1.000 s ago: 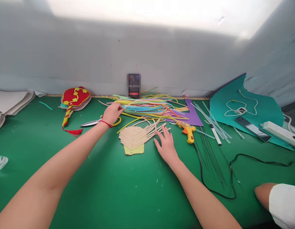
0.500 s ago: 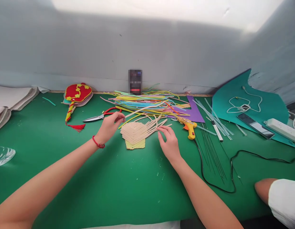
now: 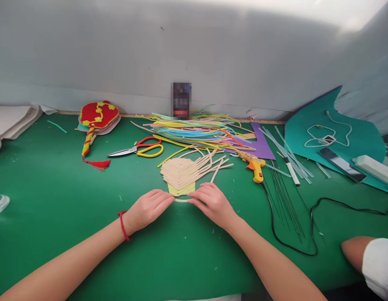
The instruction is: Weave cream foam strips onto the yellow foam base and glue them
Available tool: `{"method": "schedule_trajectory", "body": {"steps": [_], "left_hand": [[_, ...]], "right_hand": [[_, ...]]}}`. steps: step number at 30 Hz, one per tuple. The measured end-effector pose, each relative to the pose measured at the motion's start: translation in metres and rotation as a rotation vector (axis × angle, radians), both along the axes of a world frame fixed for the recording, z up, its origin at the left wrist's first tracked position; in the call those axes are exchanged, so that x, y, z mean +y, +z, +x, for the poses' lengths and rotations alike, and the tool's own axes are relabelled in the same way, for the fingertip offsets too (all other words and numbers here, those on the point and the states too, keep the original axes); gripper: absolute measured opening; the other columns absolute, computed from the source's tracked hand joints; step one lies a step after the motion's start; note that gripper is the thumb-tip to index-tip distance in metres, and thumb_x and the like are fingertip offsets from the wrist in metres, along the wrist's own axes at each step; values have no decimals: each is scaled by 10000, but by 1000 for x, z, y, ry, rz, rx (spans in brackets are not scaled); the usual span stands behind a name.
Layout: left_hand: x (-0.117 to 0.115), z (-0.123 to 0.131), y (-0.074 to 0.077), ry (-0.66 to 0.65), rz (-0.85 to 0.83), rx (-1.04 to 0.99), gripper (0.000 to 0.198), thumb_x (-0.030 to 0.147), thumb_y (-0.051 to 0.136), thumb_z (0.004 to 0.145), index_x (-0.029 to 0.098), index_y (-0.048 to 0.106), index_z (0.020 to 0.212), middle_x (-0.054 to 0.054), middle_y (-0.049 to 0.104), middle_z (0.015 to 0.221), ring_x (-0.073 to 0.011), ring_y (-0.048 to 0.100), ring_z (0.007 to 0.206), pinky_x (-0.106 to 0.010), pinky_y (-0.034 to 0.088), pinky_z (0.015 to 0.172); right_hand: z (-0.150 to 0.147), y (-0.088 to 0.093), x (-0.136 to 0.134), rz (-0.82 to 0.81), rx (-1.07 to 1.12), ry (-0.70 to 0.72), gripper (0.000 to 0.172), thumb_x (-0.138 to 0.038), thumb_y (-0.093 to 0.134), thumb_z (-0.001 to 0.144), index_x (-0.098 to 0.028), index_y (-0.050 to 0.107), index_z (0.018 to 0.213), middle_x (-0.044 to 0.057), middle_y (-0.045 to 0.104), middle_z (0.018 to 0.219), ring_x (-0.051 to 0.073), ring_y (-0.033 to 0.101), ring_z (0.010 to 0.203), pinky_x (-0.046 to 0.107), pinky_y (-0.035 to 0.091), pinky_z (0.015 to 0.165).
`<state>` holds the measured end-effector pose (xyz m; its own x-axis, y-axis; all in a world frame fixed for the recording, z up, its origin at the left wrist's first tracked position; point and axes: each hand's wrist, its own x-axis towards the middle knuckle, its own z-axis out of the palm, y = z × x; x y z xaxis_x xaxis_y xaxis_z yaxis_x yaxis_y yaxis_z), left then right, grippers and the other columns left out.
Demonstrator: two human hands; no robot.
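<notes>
My left hand, with a red cord bracelet at the wrist, pinches one end of a cream chenille-like strip. My right hand grips the same strip a little to the right; part of it sticks up past my fingers. The short stretch between both hands lies just below the lower edge of a yellow base piece. Cream strips woven in a V pattern cover most of that piece, their loose ends fanning out to the upper right.
Behind lies a pile of coloured strips under a propped phone. Scissors and a red-yellow fan-shaped piece are at left. At right are a yellow glue gun with black cord, a marker, green wires and a power strip.
Both hands have come down toward me and closer together, bringing the cream strip from above the woven piece to its lower edge. My right hand has closed on the strip.
</notes>
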<state>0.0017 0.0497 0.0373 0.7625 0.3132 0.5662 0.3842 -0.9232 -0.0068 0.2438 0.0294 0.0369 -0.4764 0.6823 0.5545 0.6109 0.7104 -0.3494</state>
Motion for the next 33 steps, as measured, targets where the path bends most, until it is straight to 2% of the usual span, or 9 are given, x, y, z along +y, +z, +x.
{"method": "schedule_trajectory", "body": {"steps": [2,5,13,15,18,21,23,27,33], "left_hand": [[2,0,2,-6,49,-1,223,66,385,932,113,567,1053,-86,735,907,-168,682,807,-333,559,762],[2,-2,5,-10,100,14,212,62,407,926,115,587,1026,-80,740,926,-169,684,831,-342,552,799],[3,-6,5,-27,102,54,219,44,410,922,103,616,969,-55,745,901,-160,680,801,-343,542,802],[2,-6,3,16,89,63,241,46,402,926,114,617,1008,-53,745,946,-160,680,850,-350,529,859],[-8,-3,-1,180,36,142,319,55,386,931,105,572,1185,-98,689,1156,-200,648,1044,-389,475,977],[-25,5,-8,359,-12,171,451,204,443,950,59,415,1376,-172,564,1330,-270,555,1209,-427,427,1036],[-37,11,-13,404,-51,211,571,344,433,956,35,335,1426,-198,507,1377,-298,507,1258,-437,421,1041],[-48,18,-24,436,-90,306,687,517,355,942,-2,382,1392,-232,459,1401,-338,481,1273,-453,427,1028],[-43,16,-30,462,-128,331,717,558,307,936,-15,450,1342,-243,444,1408,-342,472,1280,-451,418,1034]], "right_hand": [[1,-2,0,-70,-25,18,170,-266,507,947,-177,639,888,10,669,719,125,579,664,281,442,676],[2,0,-3,-128,-86,64,210,-275,477,960,-175,644,882,12,640,697,117,547,624,256,400,581],[0,1,-5,-152,-170,124,201,-243,463,961,-179,638,886,23,626,746,111,557,658,223,409,568],[-3,-2,-4,-134,-154,104,191,-222,473,952,-180,625,846,25,628,752,113,563,666,221,422,574],[-10,-6,-5,-77,-86,9,172,-180,489,932,-180,606,806,31,624,741,120,573,670,225,442,582],[-16,-10,-5,-56,-32,-76,168,-165,494,921,-186,603,796,31,618,734,120,574,654,225,452,573],[-19,-13,-4,-69,-28,-91,173,-171,488,925,-193,611,806,29,619,736,121,581,659,225,462,578],[-18,-18,-1,-78,-31,-114,166,-171,491,927,-191,628,836,36,634,766,126,595,690,226,477,598],[-17,-21,2,-96,-41,-133,158,-171,501,926,-182,637,844,37,635,779,124,589,705,223,477,616]]}}
